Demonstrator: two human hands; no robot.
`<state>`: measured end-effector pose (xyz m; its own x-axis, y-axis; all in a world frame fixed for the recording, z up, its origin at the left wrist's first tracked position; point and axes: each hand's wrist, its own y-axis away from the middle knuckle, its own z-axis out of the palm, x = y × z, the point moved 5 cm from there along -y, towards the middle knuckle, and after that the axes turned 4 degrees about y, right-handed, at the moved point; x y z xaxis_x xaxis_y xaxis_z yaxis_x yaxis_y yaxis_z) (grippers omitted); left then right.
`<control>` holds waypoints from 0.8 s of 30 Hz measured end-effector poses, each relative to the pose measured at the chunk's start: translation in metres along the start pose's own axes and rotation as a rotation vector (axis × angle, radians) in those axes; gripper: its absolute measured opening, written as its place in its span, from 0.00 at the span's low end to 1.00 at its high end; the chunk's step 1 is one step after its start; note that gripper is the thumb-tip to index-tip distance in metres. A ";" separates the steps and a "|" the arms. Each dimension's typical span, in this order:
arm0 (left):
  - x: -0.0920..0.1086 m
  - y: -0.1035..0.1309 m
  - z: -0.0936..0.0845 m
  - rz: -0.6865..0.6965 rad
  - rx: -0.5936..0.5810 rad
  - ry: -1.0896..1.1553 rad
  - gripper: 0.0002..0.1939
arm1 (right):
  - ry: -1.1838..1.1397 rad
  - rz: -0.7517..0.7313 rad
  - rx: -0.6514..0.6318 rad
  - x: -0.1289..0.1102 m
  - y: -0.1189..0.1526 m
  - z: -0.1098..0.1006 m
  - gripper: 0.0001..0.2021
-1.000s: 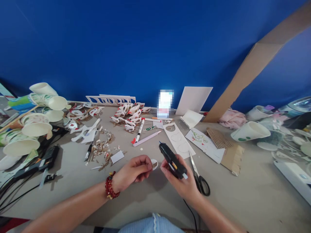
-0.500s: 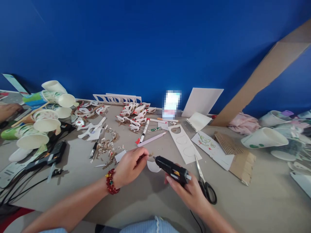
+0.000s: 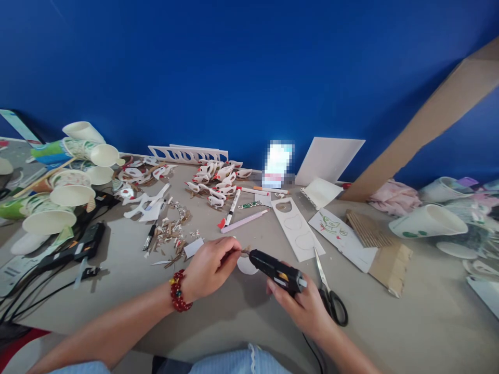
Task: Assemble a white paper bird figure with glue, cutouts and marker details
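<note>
The likeliest trouble sits where the two hands meet, close to the near edge of the desk [image 3: 390, 337]. The right hand [image 3: 300, 301] is wrapped around a black hot glue gun [image 3: 275, 269], and its nozzle points straight at the fingertips of the left hand [image 3: 213, 267] — if the gun is hot, a slip of the wrist or a squeeze too many could put melted glue on skin. The left hand has thumb and forefinger pinched together on a tiny brown scrap [image 3: 245, 251], so little of which shows that its shape cannot be told; a piece that small could twist out of the pinch or stick to a finger. Glue could also drip onto the white card oval [image 3: 247, 266], which appears to lie just below the nozzle. The glue gun's power cord [image 3: 312, 348] runs down past the right forearm toward the near edge, where a snag could jerk the nozzle aside. Scissors [image 3: 329, 291] lie just beyond the right hand, points toward the far edge, and a careless elbow or sleeve might knock them. As for where things lie: the glue gun is inside the right hand's grip, its tip just beside the scrap, while the oval sits just right of the left fingertips — whether they touch it, I cannot tell.
</note>
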<state>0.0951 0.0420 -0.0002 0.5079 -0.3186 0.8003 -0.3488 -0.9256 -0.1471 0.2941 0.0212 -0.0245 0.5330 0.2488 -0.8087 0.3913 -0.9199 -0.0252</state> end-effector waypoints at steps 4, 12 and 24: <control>0.000 0.000 0.001 0.000 0.008 0.009 0.08 | -0.018 0.005 0.002 0.000 -0.001 0.000 0.11; 0.000 0.000 0.001 -0.008 -0.003 0.020 0.08 | -0.012 0.015 -0.006 0.003 0.000 0.000 0.12; -0.002 0.001 0.002 -0.020 -0.003 0.038 0.07 | -0.004 0.050 0.013 0.007 -0.002 -0.002 0.13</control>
<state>0.0950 0.0408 -0.0026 0.4843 -0.2923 0.8246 -0.3417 -0.9309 -0.1293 0.2986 0.0251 -0.0287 0.5488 0.2011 -0.8114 0.3539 -0.9352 0.0077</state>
